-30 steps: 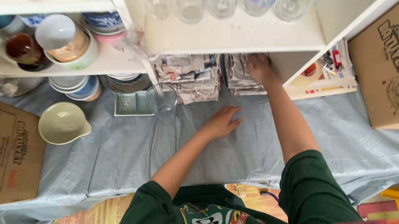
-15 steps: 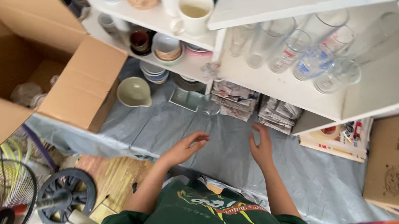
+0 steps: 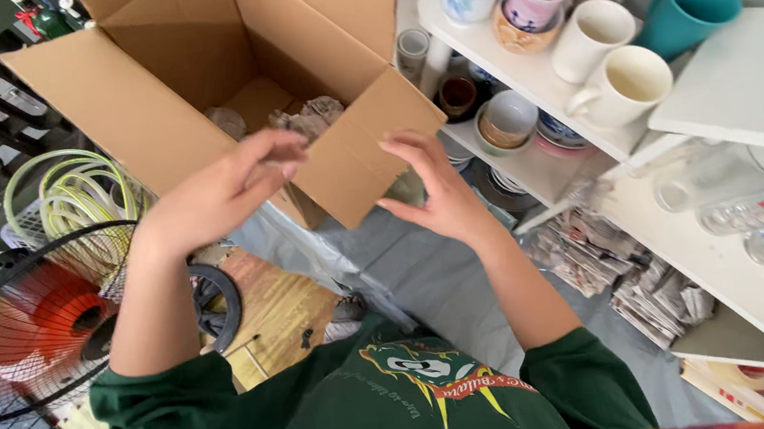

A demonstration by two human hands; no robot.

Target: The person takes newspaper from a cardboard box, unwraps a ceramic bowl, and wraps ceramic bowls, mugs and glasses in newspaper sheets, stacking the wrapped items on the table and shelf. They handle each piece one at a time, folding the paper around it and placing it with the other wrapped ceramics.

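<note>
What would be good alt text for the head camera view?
A person's left hand and right hand reach, empty, toward an open cardboard box holding crumpled paper. White shelves of mugs and glasses stand to the right, an electric fan to the left.

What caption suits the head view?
Both hands, left and right, reach toward an open cardboard box beside shelves of mugs.
</note>
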